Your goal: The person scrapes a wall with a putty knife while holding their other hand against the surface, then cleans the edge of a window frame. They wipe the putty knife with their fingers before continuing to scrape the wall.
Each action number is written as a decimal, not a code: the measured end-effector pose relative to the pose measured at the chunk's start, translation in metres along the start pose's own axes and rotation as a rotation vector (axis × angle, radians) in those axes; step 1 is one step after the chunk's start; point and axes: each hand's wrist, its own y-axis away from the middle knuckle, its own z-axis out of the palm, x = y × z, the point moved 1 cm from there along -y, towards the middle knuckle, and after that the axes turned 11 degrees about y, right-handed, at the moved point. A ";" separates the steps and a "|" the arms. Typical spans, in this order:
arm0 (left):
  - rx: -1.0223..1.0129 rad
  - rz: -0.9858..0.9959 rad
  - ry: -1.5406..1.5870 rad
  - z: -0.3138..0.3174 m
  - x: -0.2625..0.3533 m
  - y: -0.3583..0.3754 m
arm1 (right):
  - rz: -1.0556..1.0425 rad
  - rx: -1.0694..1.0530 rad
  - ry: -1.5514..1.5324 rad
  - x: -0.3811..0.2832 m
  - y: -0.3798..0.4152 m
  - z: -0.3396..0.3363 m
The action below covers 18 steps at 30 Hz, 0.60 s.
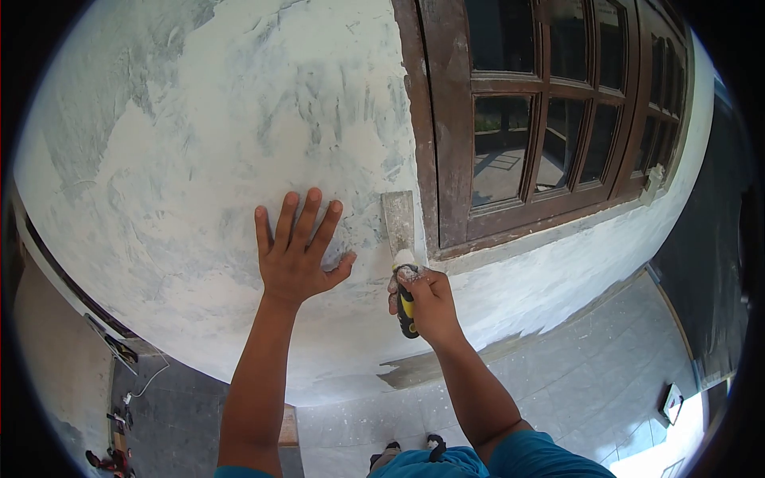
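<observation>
My left hand (295, 255) lies flat against the wall (199, 151), its fingers spread and nothing in it. The wall carries uneven white filler with grey patches showing through. In my right hand (430, 303) is a putty knife (398, 219) with a black and yellow handle, gripped with the blade pointing up. Its broad, smeared blade lies along the wall just left of the brown window frame (454, 159). White paste clings to the base of the blade and to my right fingers.
Brown window sashes with glass panes (502, 143) fill the upper right. Below, a grey tiled floor (574, 374) is speckled with white. A dark panel (709, 239) stands at the far right. Tools and a cable (151, 378) lie at lower left. My shoes (434, 440) show at the bottom.
</observation>
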 end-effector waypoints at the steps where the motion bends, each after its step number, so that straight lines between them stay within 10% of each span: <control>1: -0.002 -0.001 -0.002 0.000 0.000 0.000 | -0.032 -0.001 -0.018 -0.002 -0.002 -0.001; 18: -0.004 0.002 -0.005 0.000 0.000 0.000 | 0.054 -0.031 0.046 0.025 0.020 -0.016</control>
